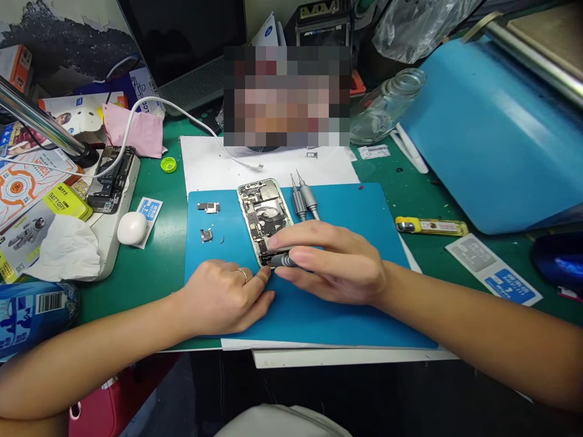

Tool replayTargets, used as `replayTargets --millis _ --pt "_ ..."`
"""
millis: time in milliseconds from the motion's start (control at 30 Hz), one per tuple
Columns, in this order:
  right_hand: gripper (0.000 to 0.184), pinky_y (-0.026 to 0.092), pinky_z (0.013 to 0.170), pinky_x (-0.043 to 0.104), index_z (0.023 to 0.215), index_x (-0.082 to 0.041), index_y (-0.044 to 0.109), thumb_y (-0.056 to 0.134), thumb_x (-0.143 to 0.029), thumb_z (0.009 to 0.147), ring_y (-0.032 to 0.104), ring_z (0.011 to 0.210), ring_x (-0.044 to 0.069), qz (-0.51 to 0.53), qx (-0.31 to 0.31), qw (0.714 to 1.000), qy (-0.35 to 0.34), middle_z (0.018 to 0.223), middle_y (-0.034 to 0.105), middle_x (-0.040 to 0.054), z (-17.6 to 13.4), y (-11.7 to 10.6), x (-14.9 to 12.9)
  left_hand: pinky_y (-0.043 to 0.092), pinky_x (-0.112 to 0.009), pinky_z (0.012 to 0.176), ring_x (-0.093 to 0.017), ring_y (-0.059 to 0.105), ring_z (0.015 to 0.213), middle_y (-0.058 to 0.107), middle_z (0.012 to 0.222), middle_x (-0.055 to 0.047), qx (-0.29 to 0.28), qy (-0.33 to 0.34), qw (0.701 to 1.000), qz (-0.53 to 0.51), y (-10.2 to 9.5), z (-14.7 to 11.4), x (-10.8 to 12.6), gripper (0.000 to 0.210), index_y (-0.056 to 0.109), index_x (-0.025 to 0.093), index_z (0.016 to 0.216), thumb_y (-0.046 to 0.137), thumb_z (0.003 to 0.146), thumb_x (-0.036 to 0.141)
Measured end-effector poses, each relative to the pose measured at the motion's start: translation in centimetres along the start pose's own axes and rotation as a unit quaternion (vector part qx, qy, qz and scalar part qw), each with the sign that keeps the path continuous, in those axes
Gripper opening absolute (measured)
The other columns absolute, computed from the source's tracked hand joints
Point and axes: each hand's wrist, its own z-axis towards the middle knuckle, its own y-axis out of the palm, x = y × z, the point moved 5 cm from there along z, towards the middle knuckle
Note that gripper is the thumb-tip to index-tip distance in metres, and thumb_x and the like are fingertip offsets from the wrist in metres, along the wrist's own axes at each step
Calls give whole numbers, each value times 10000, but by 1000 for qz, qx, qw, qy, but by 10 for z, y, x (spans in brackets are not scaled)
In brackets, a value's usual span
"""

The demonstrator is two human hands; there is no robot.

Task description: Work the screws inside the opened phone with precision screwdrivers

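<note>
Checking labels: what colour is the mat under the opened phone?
Blue; the mat under the opened phone shows best in the head view.

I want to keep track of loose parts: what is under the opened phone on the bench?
The opened phone lies on a blue mat, with white paper beneath the mat. Its lower end is covered by the right hand holding a screwdriver; nothing directly beneath shows.

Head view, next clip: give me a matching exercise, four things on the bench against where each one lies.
Things:
1. opened phone
2. two spare screwdrivers
3. yellow utility knife
4. green bottle cap

Places:
A. on the green mat, right of the blue mat
B. on the blue mat, just right of the phone
C. on the green mat, left of the white paper
D. middle of the blue mat, under both hands' fingertips

Pairs: 1-D, 2-B, 3-A, 4-C
</note>
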Motion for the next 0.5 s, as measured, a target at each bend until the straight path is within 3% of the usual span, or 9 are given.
replayTargets --millis 133,333,500 --pt "302 689 762 298 1226 -179 574 629 -114 937 775 941 193 2 -10 1000 -8 1071 767 160 0 1 0 442 -307 465 -159 647 508 677 618 4 8 -3 1000 -13 -1 0 0 325 715 107 1031 452 1080 292" --pt "397 681 733 293 1302 -220 540 659 -124 935 776 928 183 -3 -6 1000 12 1079 778 117 -1 1 1 444 -303 463 -148 655 517 686 626 8 8 -4 1000 -1 0 0 0 323 708 121 1032 449 1085 307" --pt "395 681 756 318 1340 -174 496 627 -149 969 768 959 193 -1 -5 1000 16 1094 761 138 -1 2 -1 447 -304 473 -140 655 513 690 627 14 9 -3 1000 2 -1 1 0 326 702 130 1012 432 1090 295"
